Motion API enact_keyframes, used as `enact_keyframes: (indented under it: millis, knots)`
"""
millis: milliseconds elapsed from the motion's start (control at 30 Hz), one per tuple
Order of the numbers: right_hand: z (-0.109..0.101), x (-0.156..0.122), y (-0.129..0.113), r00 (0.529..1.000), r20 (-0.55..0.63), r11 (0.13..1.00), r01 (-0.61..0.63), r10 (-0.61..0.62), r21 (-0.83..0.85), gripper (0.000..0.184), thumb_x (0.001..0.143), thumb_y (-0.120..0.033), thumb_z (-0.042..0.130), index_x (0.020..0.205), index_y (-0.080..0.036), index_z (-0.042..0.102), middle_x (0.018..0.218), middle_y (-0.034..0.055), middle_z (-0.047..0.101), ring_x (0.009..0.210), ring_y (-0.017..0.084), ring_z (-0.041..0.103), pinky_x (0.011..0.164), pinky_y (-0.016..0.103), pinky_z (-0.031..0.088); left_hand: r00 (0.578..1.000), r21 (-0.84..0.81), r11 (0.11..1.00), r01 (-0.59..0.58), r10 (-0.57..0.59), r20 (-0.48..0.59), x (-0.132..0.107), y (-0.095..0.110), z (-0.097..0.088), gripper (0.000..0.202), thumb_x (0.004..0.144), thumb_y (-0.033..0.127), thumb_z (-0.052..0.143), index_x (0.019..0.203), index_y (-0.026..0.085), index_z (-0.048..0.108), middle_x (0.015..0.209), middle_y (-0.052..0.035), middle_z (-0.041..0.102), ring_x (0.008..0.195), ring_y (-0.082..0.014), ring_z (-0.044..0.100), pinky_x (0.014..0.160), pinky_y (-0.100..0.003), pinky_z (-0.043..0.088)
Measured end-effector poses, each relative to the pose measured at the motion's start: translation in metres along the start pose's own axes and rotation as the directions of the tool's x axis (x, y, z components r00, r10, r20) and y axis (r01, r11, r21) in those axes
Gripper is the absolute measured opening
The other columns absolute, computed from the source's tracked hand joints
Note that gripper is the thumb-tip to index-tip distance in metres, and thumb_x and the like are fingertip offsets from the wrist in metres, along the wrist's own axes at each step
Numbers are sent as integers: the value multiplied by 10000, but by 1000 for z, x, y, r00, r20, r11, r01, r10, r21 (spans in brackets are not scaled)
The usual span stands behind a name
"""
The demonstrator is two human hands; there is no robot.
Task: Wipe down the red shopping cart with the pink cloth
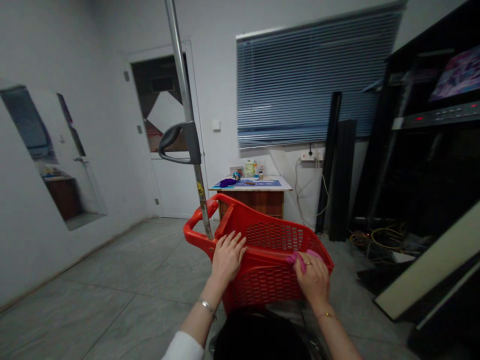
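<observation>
In front of me stands a red plastic shopping basket cart [270, 287] with pierced sides. My left hand [227, 255] is closed over its near rim, at the left corner by the cart's handle end. Farther right on the same rim, my right hand [314, 277] is closed on a bright pink cloth [296, 259], which is bunched against the plastic. Part of the cloth is hidden under the fingers. A metal pole [180, 70] with a dark grey grip [180, 143] rises from the cart's left end. The inside bottom of the cart is hidden.
A small table [283, 183] behind the cart bears a purple cloth [227, 183] and several small containers. Cables [386, 237] and dark panels [341, 180] stand at the right, beside a leaning pale board [427, 265]. A white door [170, 185] is at the back left.
</observation>
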State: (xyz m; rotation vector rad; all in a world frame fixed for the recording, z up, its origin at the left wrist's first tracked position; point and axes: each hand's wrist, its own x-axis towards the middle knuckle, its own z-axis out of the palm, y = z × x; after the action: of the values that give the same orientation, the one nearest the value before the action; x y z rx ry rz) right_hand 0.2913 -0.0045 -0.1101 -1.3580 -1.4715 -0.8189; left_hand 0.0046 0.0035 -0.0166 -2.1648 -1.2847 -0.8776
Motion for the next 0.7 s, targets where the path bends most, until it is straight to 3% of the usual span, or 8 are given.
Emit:
enact_keyframes:
  millis: [100,300,400,533,700]
  knots:
    - [1,3,-17,997,-28,997,-70,69,-34,220,907,-274,512,1014,-163,668,950,72,696,902,207,570,911,366,397,1000,-5,1000,24,-24,3,1,3,-1,302,982,296,463,1217,283,652,1310,-22,632,1263,-240,531,1060,-440,378]
    - [10,17,-98,997,51,993,-56,51,103,222,923,-252,484,1054,-172,645,1001,79,682,964,210,554,954,386,376,999,-2,999,38,-38,9,1,3,-3,281,971,287,491,1185,275,672,1278,-30,654,1254,-249,538,1048,-450,382]
    - [14,23,-120,996,78,987,-57,45,152,232,927,-239,478,1082,-171,638,1026,79,682,992,208,555,959,383,377,999,-2,999,33,-33,9,1,0,-3,282,969,285,494,1190,276,669,1267,-24,661,1243,-248,546,1055,-455,376]
    - [14,22,-105,995,98,988,4,-20,152,235,920,-239,493,1091,-183,644,1028,61,688,1004,205,557,1000,385,359,1000,-12,1000,24,-23,4,1,-3,-3,286,965,286,500,1200,288,664,1261,-24,665,1230,-251,558,1047,-458,385]
    - [9,15,-37,995,100,998,17,-24,67,228,914,-264,494,1025,-177,673,970,59,696,962,202,566,1000,368,360,1000,-23,999,26,-26,5,2,-4,-2,295,971,292,487,1213,286,656,1268,-25,660,1239,-254,550,1043,-463,386]
